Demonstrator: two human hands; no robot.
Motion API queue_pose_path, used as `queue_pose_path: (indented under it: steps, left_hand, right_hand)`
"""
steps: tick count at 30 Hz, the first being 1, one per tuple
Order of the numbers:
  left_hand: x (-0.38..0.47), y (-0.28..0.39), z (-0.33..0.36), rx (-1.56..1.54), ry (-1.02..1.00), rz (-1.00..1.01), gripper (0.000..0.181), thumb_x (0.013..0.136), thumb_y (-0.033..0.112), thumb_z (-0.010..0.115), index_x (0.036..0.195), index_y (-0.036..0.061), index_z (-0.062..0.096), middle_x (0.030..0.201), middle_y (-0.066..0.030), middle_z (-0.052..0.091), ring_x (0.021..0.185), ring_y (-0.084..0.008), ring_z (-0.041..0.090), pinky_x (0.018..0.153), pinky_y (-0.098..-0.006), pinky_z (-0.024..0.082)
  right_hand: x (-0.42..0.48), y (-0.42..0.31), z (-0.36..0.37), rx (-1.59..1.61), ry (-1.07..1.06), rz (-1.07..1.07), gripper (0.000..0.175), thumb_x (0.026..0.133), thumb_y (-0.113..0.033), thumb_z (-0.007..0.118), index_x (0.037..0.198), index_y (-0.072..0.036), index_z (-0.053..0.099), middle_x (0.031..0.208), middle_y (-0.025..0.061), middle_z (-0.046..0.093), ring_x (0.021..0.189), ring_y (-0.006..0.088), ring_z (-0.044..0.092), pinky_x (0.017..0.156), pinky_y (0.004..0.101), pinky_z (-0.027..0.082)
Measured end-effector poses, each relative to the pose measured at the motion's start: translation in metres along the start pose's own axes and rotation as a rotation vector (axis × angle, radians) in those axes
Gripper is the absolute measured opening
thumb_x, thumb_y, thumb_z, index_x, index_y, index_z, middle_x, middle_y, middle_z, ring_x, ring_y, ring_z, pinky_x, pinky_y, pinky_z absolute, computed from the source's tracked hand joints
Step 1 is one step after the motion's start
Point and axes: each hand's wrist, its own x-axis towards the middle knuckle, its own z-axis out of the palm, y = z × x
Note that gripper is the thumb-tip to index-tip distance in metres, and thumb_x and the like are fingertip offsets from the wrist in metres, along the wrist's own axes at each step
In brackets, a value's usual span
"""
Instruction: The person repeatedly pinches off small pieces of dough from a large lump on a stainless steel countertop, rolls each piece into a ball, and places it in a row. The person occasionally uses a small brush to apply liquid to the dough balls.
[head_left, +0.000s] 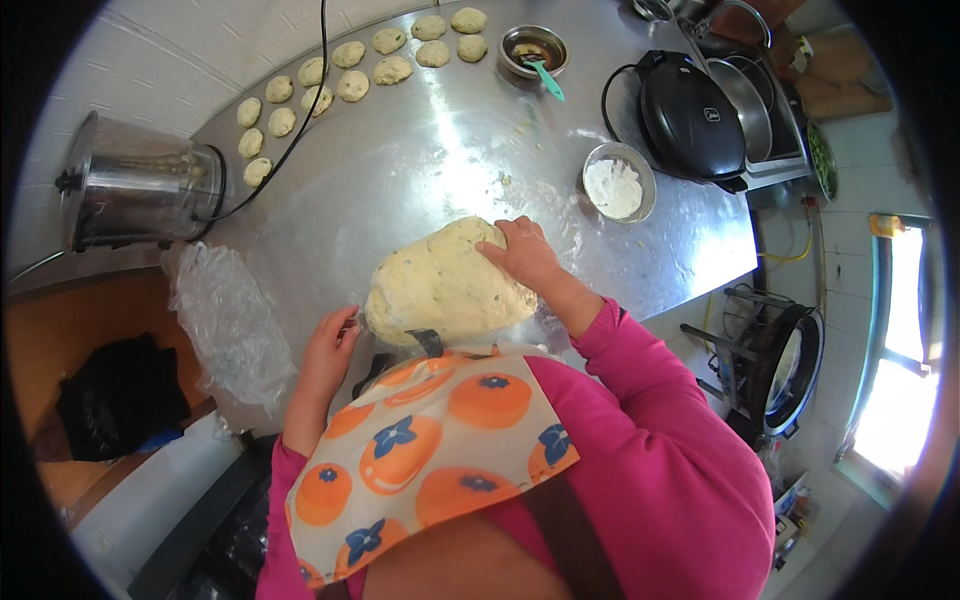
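A large mass of pale dough with green flecks lies on the steel table in front of me. My right hand rests on its upper right edge, fingers over the side and thumb on top. Just left of the dough is my left hand, fingers loosely curled, holding nothing that I can see. Small round dough pieces stand in two rows along the wall edge. A metal bowl of white flour sits to the right of the dough.
Near the far edge, a steel bowl of brown liquid holds a teal brush. A black electric griddle stands at the right. At the left are a clear-walled container, its black cable and a crumpled plastic bag.
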Motion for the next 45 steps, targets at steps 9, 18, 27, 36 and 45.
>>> queue_pose_path:
  steps: [9, 18, 27, 36, 45]
  left_hand:
    - [-0.01, 0.014, 0.005, -0.022, -0.041, 0.023, 0.031, 0.096, 0.007, 0.062, 0.127, 0.0062, 0.063, 0.117, -0.0124, 0.065, 0.104, -0.0238, 0.067, 0.088, -0.0333, 0.055]
    - [0.013, 0.017, 0.007, -0.143, -0.127, 0.139, 0.03, 0.098, 0.006, 0.059, 0.127, 0.0044, 0.062, 0.118, -0.0101, 0.066, 0.106, -0.0195, 0.065, 0.094, -0.0314, 0.051]
    - [0.021, 0.038, 0.015, -0.06, -0.192, 0.244, 0.029, 0.098, 0.01, 0.057, 0.126, 0.0034, 0.062, 0.114, -0.0126, 0.065, 0.101, -0.0243, 0.066, 0.088, -0.0326, 0.053]
    - [0.017, 0.075, 0.045, -0.082, -0.186, 0.186, 0.029, 0.098, 0.008, 0.058, 0.127, 0.0043, 0.062, 0.118, -0.0108, 0.064, 0.105, -0.0214, 0.064, 0.092, -0.0315, 0.052]
    - [0.04, 0.117, 0.087, 0.017, -0.239, 0.209, 0.034, 0.098, 0.006, 0.057, 0.131, 0.0047, 0.059, 0.12, -0.0119, 0.062, 0.107, -0.0224, 0.063, 0.094, -0.0319, 0.051]
  right_hand:
    - [-0.045, -0.001, -0.002, 0.105, 0.049, -0.174, 0.054, 0.075, -0.033, 0.083, 0.12, -0.011, 0.061, 0.13, 0.0201, 0.049, 0.122, 0.037, 0.05, 0.101, 0.0421, 0.046]
    - [-0.032, -0.014, 0.004, 0.133, -0.039, 0.037, 0.071, 0.07, -0.028, 0.084, 0.134, -0.012, 0.057, 0.114, 0.0177, 0.07, 0.101, 0.0328, 0.069, 0.088, 0.0415, 0.054]
    - [-0.052, 0.015, -0.043, 0.486, 0.05, 0.228, 0.046, 0.074, -0.014, 0.081, 0.118, -0.006, 0.072, 0.103, 0.0087, 0.073, 0.093, 0.0161, 0.068, 0.082, 0.0312, 0.055]
    - [-0.022, 0.055, -0.036, 0.094, -0.248, -0.373, 0.102, 0.068, -0.016, 0.084, 0.157, -0.011, 0.033, 0.149, 0.021, 0.045, 0.136, 0.0359, 0.046, 0.113, 0.0407, 0.039]
    - [-0.042, 0.046, -0.019, 0.206, -0.207, -0.135, 0.064, 0.07, -0.02, 0.081, 0.13, -0.011, 0.059, 0.12, 0.0179, 0.056, 0.11, 0.0371, 0.059, 0.098, 0.0415, 0.05]
